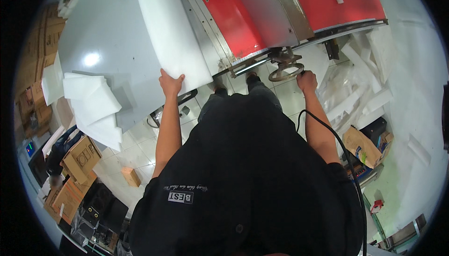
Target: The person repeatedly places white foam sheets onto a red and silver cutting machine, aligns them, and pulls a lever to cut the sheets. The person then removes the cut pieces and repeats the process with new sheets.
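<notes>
A long white foam sheet (175, 36) lies on the grey table, alongside the metal edge of a red machine (229, 12). My left hand (171, 84) grips its near left corner, the thumb on top and the fingers partly hidden. Under the machine's front edge sits a round metal handwheel (285, 72). Closed around the grip at the wheel's right side is my right hand (307, 83); the grip itself is mostly covered by the fingers.
Loose white foam sheets (91, 101) overhang the table's left edge (133, 120). White foam offcuts (360, 87) heap up at right, near an open brown paper bag (362, 146). A black cable (346, 155) runs past my right arm. Cardboard boxes (82, 162) stand lower left.
</notes>
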The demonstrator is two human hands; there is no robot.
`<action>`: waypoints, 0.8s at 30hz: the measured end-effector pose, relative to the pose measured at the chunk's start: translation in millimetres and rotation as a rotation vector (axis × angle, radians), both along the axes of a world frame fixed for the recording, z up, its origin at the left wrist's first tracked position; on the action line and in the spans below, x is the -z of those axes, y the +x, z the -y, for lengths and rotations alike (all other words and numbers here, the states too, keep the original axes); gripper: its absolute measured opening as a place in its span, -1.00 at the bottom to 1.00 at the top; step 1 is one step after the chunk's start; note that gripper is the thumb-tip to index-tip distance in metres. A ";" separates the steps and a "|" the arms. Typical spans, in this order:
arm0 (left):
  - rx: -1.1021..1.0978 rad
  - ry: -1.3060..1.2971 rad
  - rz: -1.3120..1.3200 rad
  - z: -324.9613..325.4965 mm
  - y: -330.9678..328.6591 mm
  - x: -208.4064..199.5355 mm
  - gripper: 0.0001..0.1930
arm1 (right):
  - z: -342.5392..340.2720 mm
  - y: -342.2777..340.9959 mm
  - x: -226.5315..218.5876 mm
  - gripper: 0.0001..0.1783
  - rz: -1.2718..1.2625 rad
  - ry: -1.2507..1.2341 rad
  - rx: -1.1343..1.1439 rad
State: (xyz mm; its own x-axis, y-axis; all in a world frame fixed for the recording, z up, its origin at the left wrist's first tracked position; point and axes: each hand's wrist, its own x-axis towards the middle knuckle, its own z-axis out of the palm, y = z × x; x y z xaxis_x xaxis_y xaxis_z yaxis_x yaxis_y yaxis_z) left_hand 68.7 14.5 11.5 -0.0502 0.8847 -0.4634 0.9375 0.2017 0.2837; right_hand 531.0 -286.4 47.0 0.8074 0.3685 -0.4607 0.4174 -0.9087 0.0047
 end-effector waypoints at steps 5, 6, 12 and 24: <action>-0.003 -0.022 -0.033 -1.9 2.1 -3.6 0.16 | 2.2 4.7 8.3 -0.59 -0.038 -0.006 -0.017; -0.003 -0.016 -0.045 -0.5 1.2 -3.1 0.16 | 0.6 4.2 7.8 -0.59 -0.049 -0.007 -0.011; -0.013 -0.040 -0.062 -2.9 0.9 1.3 0.17 | 5.8 10.2 13.7 -0.61 -0.111 0.013 -0.038; 0.034 -0.060 -0.088 -7.9 -4.2 12.8 0.20 | 6.8 13.4 11.0 -0.58 -0.139 0.058 -0.080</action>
